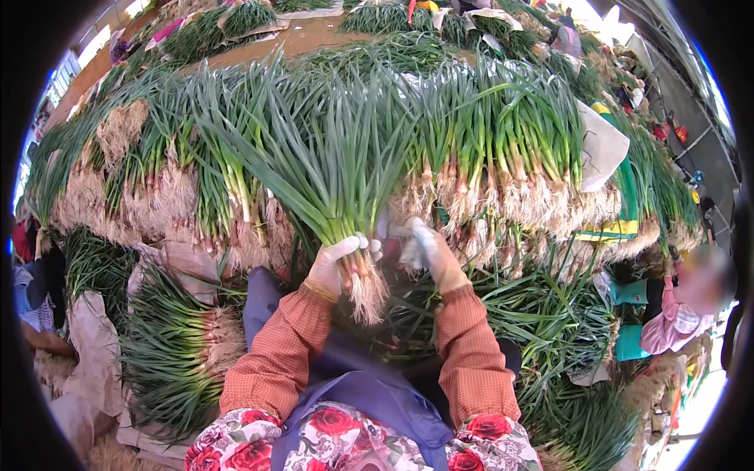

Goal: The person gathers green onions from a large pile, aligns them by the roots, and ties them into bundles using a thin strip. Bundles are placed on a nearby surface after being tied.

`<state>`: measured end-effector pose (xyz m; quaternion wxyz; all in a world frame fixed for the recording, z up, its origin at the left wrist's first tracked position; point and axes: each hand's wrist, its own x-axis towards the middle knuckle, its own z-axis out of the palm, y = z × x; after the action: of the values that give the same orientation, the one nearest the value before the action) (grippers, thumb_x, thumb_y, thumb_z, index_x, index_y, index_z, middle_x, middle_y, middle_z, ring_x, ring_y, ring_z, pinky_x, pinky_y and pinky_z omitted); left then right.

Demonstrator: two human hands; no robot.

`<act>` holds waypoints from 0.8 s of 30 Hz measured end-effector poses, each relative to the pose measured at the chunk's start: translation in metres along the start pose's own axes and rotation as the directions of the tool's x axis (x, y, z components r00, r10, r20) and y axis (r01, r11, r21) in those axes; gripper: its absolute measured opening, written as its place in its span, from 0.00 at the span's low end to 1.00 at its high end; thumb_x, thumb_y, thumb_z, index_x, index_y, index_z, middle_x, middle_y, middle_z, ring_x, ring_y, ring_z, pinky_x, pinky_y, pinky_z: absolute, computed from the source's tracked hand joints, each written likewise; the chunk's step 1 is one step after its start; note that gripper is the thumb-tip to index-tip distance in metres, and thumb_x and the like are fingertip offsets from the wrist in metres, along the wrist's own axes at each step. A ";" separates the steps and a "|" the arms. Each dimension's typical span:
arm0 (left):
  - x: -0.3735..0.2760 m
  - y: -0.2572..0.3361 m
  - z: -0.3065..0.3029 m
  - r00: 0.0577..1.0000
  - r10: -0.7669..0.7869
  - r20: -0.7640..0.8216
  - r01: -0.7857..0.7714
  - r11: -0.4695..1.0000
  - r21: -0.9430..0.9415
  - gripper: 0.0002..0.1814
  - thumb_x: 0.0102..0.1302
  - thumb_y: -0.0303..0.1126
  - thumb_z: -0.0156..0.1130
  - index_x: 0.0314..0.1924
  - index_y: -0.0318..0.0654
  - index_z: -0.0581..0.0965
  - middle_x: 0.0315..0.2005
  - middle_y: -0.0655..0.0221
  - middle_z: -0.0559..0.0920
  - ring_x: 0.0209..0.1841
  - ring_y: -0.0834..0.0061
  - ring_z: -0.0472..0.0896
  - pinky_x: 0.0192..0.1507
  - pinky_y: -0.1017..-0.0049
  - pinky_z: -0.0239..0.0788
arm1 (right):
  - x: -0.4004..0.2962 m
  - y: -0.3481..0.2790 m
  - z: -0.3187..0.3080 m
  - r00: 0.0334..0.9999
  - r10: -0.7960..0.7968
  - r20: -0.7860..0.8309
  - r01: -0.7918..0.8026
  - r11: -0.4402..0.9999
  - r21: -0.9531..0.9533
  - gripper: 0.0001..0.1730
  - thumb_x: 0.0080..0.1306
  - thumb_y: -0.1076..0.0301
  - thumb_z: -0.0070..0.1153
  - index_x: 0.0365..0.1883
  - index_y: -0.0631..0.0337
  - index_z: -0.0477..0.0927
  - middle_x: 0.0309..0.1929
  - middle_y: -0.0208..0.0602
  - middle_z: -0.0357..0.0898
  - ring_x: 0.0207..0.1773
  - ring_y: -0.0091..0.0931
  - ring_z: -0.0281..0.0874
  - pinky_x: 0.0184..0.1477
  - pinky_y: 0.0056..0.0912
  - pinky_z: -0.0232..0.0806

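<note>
My left hand, in a pale glove, grips a bunch of green garlic plants just above the roots. The long leaves fan upward and away from me, and the pale, stringy roots hang below my fingers. To the right of that bunch is my right hand, gloved too and blurred by motion. Its fingers look bent, but whether they hold anything is not clear. Directly beyond both hands, more green garlic lies in a long row, roots toward me.
A bundle of green garlic lies at my left on pale sacking. Loose leaves are heaped at my right. A white sheet and a green-yellow sack sit at the row's right end. A person in pink sits far right.
</note>
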<state>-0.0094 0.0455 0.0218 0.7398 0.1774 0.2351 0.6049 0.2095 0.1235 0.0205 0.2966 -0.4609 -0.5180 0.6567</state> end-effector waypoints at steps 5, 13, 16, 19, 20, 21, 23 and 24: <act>-0.015 0.000 0.007 0.995 -0.002 -0.097 0.021 0.980 0.200 0.10 0.62 0.31 0.63 0.39 0.30 0.79 0.25 0.62 0.82 0.22 0.69 0.82 0.25 0.74 0.77 | 0.009 -0.019 0.077 0.991 0.070 0.114 -0.094 0.969 0.227 0.19 0.73 0.52 0.52 0.41 0.61 0.77 0.21 0.25 0.73 0.18 0.17 0.67 0.20 0.17 0.57; -0.026 0.027 -0.042 0.965 0.140 -0.222 -0.034 0.906 0.422 0.09 0.59 0.28 0.64 0.38 0.31 0.79 0.29 0.62 0.83 0.32 0.68 0.82 0.37 0.70 0.77 | -0.042 0.003 0.027 0.967 -0.165 -0.193 0.223 0.916 0.334 0.16 0.74 0.65 0.48 0.29 0.62 0.82 0.16 0.30 0.77 0.14 0.16 0.68 0.16 0.19 0.56; -0.035 0.045 -0.013 0.979 0.159 -0.125 -0.095 0.907 0.410 0.11 0.60 0.30 0.64 0.41 0.33 0.79 0.33 0.62 0.82 0.36 0.66 0.82 0.43 0.68 0.78 | -0.040 0.077 -0.008 0.980 0.150 0.135 -0.034 0.781 -0.623 0.19 0.66 0.54 0.57 0.39 0.63 0.85 0.31 0.43 0.84 0.30 0.32 0.81 0.32 0.34 0.71; -0.023 0.062 -0.010 0.969 0.222 -0.107 -0.183 0.940 0.289 0.16 0.61 0.31 0.65 0.49 0.34 0.77 0.39 0.55 0.84 0.41 0.59 0.86 0.35 0.64 0.83 | -0.063 0.060 0.012 0.748 0.615 0.249 0.036 0.337 -0.941 0.23 0.62 0.50 0.58 0.43 0.63 0.84 0.46 0.53 0.83 0.53 0.46 0.80 0.57 0.49 0.69; -0.019 0.067 -0.016 0.987 0.142 -0.074 -0.126 0.974 0.190 0.20 0.63 0.29 0.63 0.55 0.35 0.75 0.46 0.48 0.83 0.48 0.55 0.84 0.44 0.63 0.82 | -0.051 0.053 0.013 0.816 0.501 0.288 0.069 0.410 -0.909 0.25 0.64 0.49 0.57 0.46 0.63 0.82 0.44 0.52 0.83 0.48 0.45 0.82 0.51 0.48 0.72; -0.008 0.065 -0.014 0.974 0.227 0.004 -0.226 0.965 0.137 0.26 0.63 0.28 0.61 0.62 0.35 0.71 0.54 0.47 0.80 0.55 0.52 0.81 0.49 0.64 0.80 | -0.032 0.071 0.006 0.939 0.223 0.261 0.053 0.657 -0.752 0.19 0.68 0.57 0.55 0.48 0.63 0.79 0.38 0.44 0.83 0.38 0.34 0.81 0.43 0.37 0.73; -0.003 0.059 -0.021 0.960 0.280 0.016 -0.280 0.958 0.062 0.30 0.65 0.29 0.59 0.66 0.36 0.67 0.58 0.50 0.77 0.60 0.52 0.77 0.52 0.67 0.78 | -0.003 0.058 0.015 0.991 -0.127 0.038 0.133 0.939 -0.316 0.10 0.72 0.69 0.52 0.48 0.65 0.77 0.34 0.38 0.84 0.29 0.23 0.81 0.34 0.29 0.75; -0.005 0.054 -0.027 0.967 0.253 -0.010 -0.251 0.965 0.072 0.30 0.65 0.30 0.59 0.67 0.34 0.67 0.59 0.52 0.77 0.59 0.53 0.78 0.51 0.68 0.78 | 0.010 0.036 0.013 0.949 -0.316 -0.018 0.257 0.800 -0.542 0.09 0.72 0.68 0.53 0.47 0.63 0.78 0.38 0.38 0.85 0.31 0.25 0.83 0.34 0.30 0.75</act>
<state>-0.0693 0.0510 0.0301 0.6480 0.2259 0.2387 0.6871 0.1962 0.1168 -0.0159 0.2802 -0.4757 -0.7266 0.4089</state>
